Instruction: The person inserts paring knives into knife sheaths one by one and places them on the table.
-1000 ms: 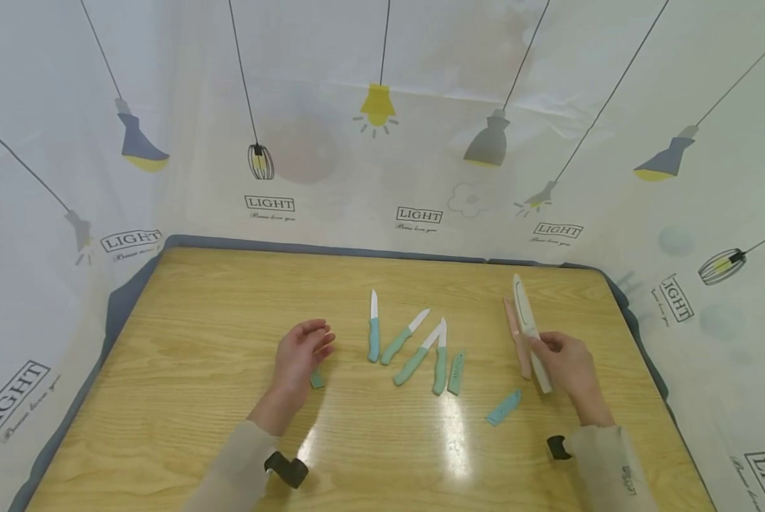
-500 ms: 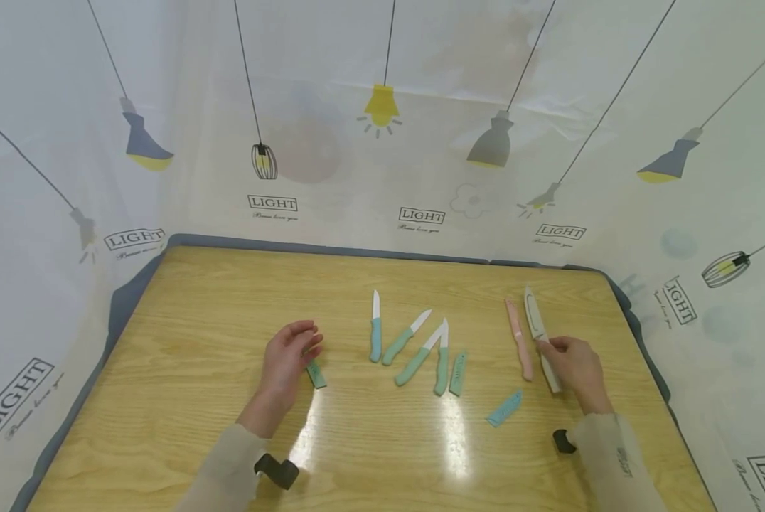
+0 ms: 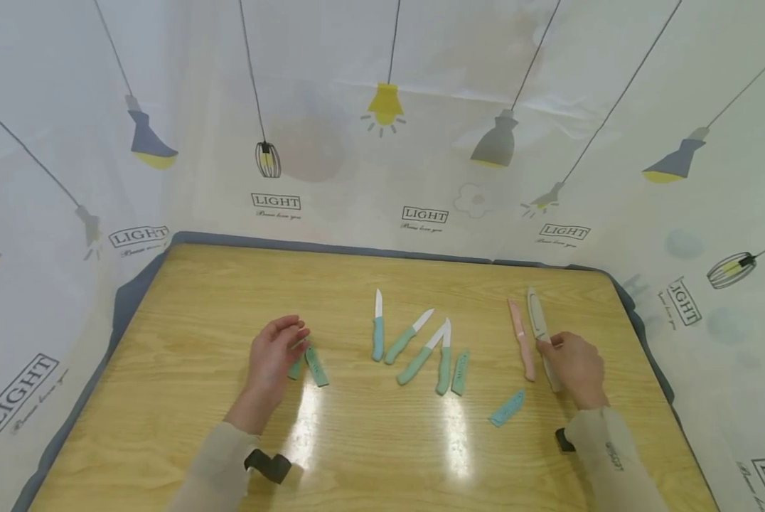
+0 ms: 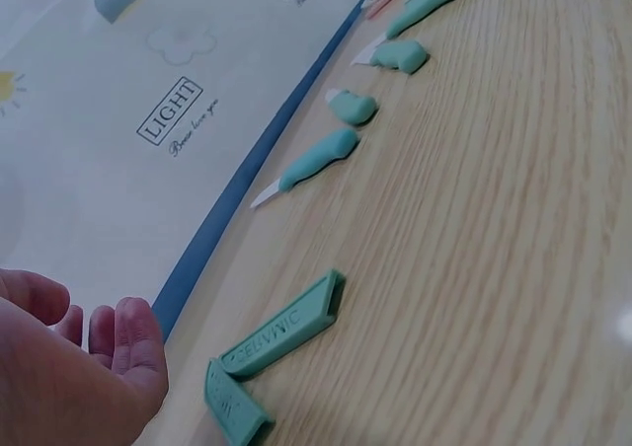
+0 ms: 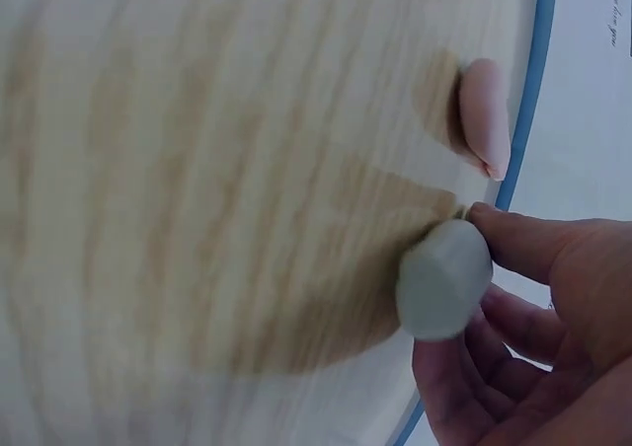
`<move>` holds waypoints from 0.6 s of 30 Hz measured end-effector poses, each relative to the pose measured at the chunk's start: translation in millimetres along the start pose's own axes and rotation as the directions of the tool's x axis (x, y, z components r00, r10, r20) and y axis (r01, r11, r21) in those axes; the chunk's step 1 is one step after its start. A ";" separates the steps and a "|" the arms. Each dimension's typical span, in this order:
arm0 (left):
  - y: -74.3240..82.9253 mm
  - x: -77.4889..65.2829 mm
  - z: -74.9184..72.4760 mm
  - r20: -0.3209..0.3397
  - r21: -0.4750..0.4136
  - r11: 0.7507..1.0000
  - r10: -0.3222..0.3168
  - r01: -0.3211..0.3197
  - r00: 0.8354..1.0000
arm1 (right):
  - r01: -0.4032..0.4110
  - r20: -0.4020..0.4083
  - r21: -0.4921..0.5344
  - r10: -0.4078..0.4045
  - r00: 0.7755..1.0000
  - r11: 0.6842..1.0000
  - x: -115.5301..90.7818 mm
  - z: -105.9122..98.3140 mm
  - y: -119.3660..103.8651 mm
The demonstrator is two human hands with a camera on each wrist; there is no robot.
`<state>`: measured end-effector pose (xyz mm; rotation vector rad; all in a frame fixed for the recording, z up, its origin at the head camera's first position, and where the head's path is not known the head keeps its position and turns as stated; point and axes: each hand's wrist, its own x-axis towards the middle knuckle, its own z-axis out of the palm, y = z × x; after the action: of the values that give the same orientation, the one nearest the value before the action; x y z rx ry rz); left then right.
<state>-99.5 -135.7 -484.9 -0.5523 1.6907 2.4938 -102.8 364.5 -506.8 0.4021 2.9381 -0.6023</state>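
Thumb and fingers of my right hand point(image 3: 574, 366) pinch a large white knife point(image 3: 538, 316) at the table's right side; its wide end appears to be a sheath. In the right wrist view, the butt of its handle point(image 5: 444, 280) faces the camera, close over the wood. Just left of it lies a pink knife point(image 3: 520, 338). My left hand point(image 3: 270, 359) holds nothing, its fingers loosely bent above two green blade sheaths point(image 3: 316, 368). Those sheaths point(image 4: 283, 328) lie with their ends meeting in the left wrist view.
Mid-table lie a blue-handled knife point(image 3: 378, 338) and several green-handled knives point(image 3: 400, 345) with bare white blades. A green sheath point(image 3: 461, 373) and a blue sheath point(image 3: 507, 409) lie to their right. Printed cloth point(image 3: 350, 178) walls the table's back and sides.
My right hand has brought the white knife rightward, away from the pink knife, and lower to the table. The left hand has drifted left, uncovering the two green sheaths.
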 end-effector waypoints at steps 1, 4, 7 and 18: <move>1.0 0.2 -1.5 -0.004 -0.012 1.000 0.000 0.000 1.000 | 0.004 -0.007 0.000 -0.004 1.000 1.000 -0.4 0.4 -0.6; 3.5 0.7 -6.8 -0.010 -0.015 1.000 0.008 -0.008 1.000 | 0.005 -0.025 0.002 -0.005 1.000 1.000 -0.8 2.5 -1.5; 5.7 0.4 -11.4 -0.033 -0.014 1.000 0.013 -0.013 0.999 | -0.006 -0.045 -0.003 0.006 0.999 1.000 -0.6 5.3 -1.2; 8.7 4.2 -30.3 0.033 0.414 0.901 0.122 -0.125 0.992 | 0.009 -0.091 0.027 -0.007 0.996 1.000 -6.5 5.5 1.8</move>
<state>-98.2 -167.2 -488.6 -0.4011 2.2305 2.0971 -95.8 362.4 -511.4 0.4318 3.0215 -0.6433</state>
